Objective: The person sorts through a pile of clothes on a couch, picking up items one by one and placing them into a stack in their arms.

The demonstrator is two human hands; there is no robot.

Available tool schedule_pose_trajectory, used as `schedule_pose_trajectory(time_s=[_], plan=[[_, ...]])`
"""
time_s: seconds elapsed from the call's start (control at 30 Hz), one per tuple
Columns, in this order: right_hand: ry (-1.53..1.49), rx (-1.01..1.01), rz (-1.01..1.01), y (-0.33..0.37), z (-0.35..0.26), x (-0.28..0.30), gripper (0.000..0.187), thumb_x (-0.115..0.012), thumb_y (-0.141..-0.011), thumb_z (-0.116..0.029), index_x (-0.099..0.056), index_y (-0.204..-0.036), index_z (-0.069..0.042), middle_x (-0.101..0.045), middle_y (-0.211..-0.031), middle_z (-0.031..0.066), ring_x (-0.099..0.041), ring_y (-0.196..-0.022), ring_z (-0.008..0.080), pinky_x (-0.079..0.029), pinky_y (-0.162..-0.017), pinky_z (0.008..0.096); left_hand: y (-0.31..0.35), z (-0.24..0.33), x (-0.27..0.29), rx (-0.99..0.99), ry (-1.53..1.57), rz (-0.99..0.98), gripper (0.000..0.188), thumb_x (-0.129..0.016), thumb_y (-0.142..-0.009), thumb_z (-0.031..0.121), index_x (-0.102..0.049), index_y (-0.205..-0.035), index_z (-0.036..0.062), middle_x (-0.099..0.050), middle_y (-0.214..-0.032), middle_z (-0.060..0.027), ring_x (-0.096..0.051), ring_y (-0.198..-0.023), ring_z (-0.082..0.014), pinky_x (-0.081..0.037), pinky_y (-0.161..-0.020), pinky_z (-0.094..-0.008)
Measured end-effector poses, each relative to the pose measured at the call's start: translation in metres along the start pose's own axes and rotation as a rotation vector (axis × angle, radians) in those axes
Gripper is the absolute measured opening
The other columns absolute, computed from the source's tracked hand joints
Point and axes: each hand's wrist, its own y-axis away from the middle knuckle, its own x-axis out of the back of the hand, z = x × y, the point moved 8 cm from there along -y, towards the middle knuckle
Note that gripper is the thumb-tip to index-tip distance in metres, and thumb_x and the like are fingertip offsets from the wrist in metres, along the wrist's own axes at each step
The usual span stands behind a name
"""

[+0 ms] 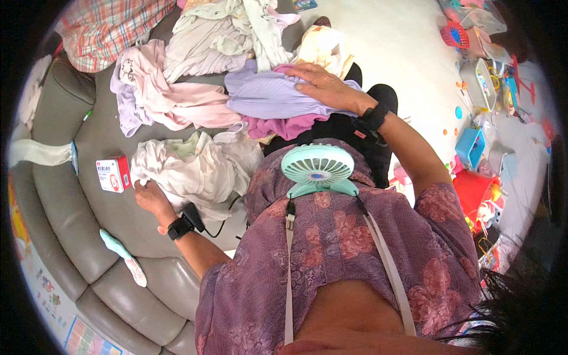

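Observation:
My right hand (331, 89) lies with fingers outstretched across a lavender garment (266, 97), which rests over my dark-clad lap. A magenta cloth (287, 125) shows from under the lavender one. At the left edge of a crumpled white cloth heap (195, 171), my left hand (154, 198) has its fingers curled on the fabric; the fingertips are partly hidden. A red and white box (112, 174) stands just beyond that hand. Pink clothing (174, 94) lies left of the lavender garment. Farther off are pale grey clothes (213, 47) and a cream-yellow cloth (325, 50).
I am on a grey leather sofa (142, 284), with a mint and pink sock-like item (123, 254) on it. A plaid cloth (115, 29) lies at the far left. A mint fan (316, 164) hangs on my chest. Toys and a blue bin (470, 147) crowd the right-hand floor.

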Motion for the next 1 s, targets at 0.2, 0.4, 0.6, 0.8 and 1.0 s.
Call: schedule_pose_trajectory(time_s=[0.2, 0.4, 0.6, 0.8, 1.0], plan=[[0.016, -0.004, -0.008, 0.001, 0.003, 0.001, 0.045, -0.041, -0.090, -0.034, -0.039, -0.131, -0.017, -0.041, -0.127, 0.0154, -0.036, -0.119, 0.0300, -0.027, -0.103, 0.0364, 0.006, -0.011, 0.004, 0.144, 0.548, -0.043, 0.032, -0.045, -0.068, 0.002, -0.058, -0.095, -0.0102, -0.062, -0.078, -0.0236, -0.056, -0.067, -0.0328, -0.044, -0.066, -0.0390], [0.055, -0.019, -0.005, 0.001, 0.001, 0.000, 0.045, -0.040, -0.090, -0.035, -0.039, -0.131, -0.018, -0.041, -0.126, 0.0150, -0.036, -0.119, 0.0303, -0.028, -0.102, 0.0370, 0.008, -0.010, 0.004, 0.096, 0.389, 0.028, 0.034, -0.046, -0.068, 0.004, -0.057, -0.098, -0.0092, -0.061, -0.077, -0.0242, -0.056, -0.069, -0.0358, -0.043, -0.068, -0.0398], [0.024, -0.033, -0.002, 0.002, 0.002, -0.001, 0.042, -0.043, -0.090, -0.033, -0.042, -0.129, -0.017, -0.038, -0.129, 0.0137, -0.034, -0.122, 0.0282, -0.028, -0.102, 0.0358, 0.001, -0.004, 0.015, 0.146, 0.165, -0.079, 0.041, -0.049, -0.067, 0.012, -0.057, -0.103, -0.0074, -0.059, -0.091, -0.0258, -0.057, -0.082, -0.0371, -0.043, -0.078, -0.0442], [0.046, -0.068, 0.028, 0.003, 0.008, 0.000, 0.041, -0.044, -0.090, -0.033, -0.043, -0.128, -0.018, -0.038, -0.130, 0.0125, -0.034, -0.122, 0.0278, -0.028, -0.102, 0.0361, 0.006, 0.097, 0.117, -0.349, 0.208, 0.490, 0.042, -0.053, -0.067, 0.002, -0.053, -0.109, -0.0040, -0.048, -0.118, -0.0179, -0.050, -0.102, -0.0328, -0.040, -0.085, -0.0414], [0.032, -0.023, 0.023, 0.001, 0.000, 0.001, 0.047, -0.045, -0.089, -0.036, -0.041, -0.129, -0.012, -0.042, -0.128, 0.0135, -0.036, -0.119, 0.0296, -0.026, -0.103, 0.0358, -0.014, 0.180, 0.078, -0.308, 1.063, 0.053, 0.033, -0.056, -0.071, -0.004, -0.056, -0.105, -0.0035, -0.057, -0.107, -0.0135, -0.053, -0.101, -0.0233, -0.039, -0.090, -0.0329]])
